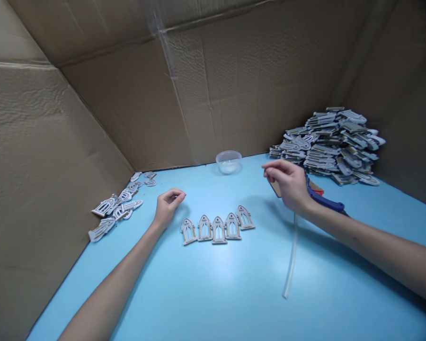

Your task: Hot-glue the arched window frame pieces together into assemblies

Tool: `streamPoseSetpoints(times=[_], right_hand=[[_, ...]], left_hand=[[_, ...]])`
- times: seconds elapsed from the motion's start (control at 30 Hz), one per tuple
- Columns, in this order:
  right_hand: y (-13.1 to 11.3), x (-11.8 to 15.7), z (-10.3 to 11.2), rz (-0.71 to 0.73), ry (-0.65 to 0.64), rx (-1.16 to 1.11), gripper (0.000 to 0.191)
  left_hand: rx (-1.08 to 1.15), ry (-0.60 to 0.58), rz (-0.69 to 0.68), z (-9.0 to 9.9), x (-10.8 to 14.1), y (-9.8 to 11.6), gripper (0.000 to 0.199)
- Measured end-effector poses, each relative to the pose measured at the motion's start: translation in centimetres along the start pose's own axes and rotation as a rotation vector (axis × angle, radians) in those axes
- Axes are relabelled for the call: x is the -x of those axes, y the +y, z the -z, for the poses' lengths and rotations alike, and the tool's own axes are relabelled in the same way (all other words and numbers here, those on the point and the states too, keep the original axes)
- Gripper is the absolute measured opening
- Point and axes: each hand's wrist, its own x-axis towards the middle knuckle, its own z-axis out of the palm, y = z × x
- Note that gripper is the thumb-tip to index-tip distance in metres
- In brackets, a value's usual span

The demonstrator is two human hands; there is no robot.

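Observation:
My left hand (169, 207) rests low over the table with its fingers curled closed, and nothing shows in it. Just right of it stands a bent row of several small arched window-shaped pieces (218, 231), lying flat, pale grey with brownish edges. My right hand (289, 183) is raised above the table, thumb and fingers drawn together in a pinch; whatever is between them, if anything, is too small to make out. Partly hidden behind that hand and wrist is a glue gun (325, 201) with a blue body and red part. A translucent glue stick (291, 265) extends toward me from beneath the wrist.
A tall heap of similar pieces (337, 147) stands at the back right. Loose pieces (115, 208) lie scattered along the left edge. A clear plastic bowl (228, 162) sits at the back. Cardboard walls (199, 94) enclose the blue table (213, 293).

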Motion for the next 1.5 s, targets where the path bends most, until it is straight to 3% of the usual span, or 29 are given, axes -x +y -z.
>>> streamPoseSetpoints(times=[0.07,0.17,0.37,0.53,0.7,0.87,1.17,1.5], right_hand=[[0.0,-3.4,-0.1,-0.001,-0.104,0.108,0.030],[0.1,-9.1,-1.6,0.047,-0.314,0.329,0.021],[0.1,-17.8,-7.6,-0.024,-0.698,0.818,0.016],[-0.3,-20.5,-11.9,-0.224,-1.025,1.064,0.023],[0.2,-20.4,-13.6,-0.295,-1.200,1.102,0.027],[0.8,-19.4,-13.2,-0.269,-1.216,1.089,0.032],[0.8,-19.2,-12.1,-0.175,-1.030,1.103,0.028],[0.8,-20.4,-9.3,-0.141,-0.766,0.875,0.021]], left_hand=[[0.039,0.110,0.033,-0.9,-0.2,-1.3,0.037],[0.083,0.164,0.062,-1.4,-0.2,-1.8,0.037],[0.130,0.212,0.085,-1.3,-0.2,-1.6,0.038],[0.150,0.214,0.094,-1.4,-0.3,-1.8,0.037],[0.164,0.204,0.090,-1.6,-0.3,-2.0,0.035],[0.182,0.194,0.087,-1.7,-0.4,-2.3,0.036],[0.170,0.181,0.076,-1.6,-0.4,-2.3,0.036],[0.148,0.196,0.075,-1.8,-0.5,-2.8,0.037]])
